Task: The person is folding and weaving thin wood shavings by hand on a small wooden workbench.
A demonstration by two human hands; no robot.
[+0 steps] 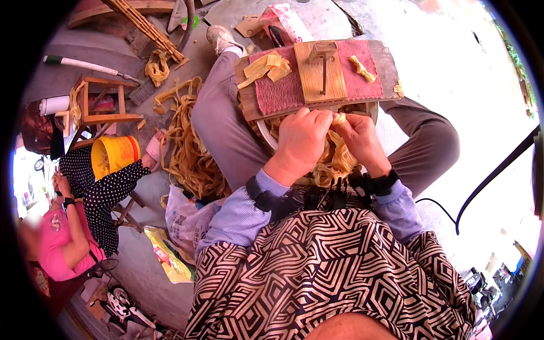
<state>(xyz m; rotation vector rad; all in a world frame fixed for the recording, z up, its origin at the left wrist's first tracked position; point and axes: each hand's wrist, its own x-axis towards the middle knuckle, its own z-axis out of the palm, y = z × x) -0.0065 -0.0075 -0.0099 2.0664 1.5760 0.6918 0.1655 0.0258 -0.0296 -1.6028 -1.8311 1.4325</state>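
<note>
Two bare hands at a weathered wooden board (383,62) above a grey concrete floor (133,252).
Near the frame's centre, the right hand (361,137) pinches a pale yellow, folded pliable strip (338,120); the left hand (303,141) curls beside it, its grip hidden. Dull-red cloth (276,93) covers part of the board; tan strips (191,144) heap on the floor, left of centre.

1 white-handled brush (115,72) – near 1 wooden stool (113,118); lower left, perhaps 1 small bicycle (126,310).
</note>
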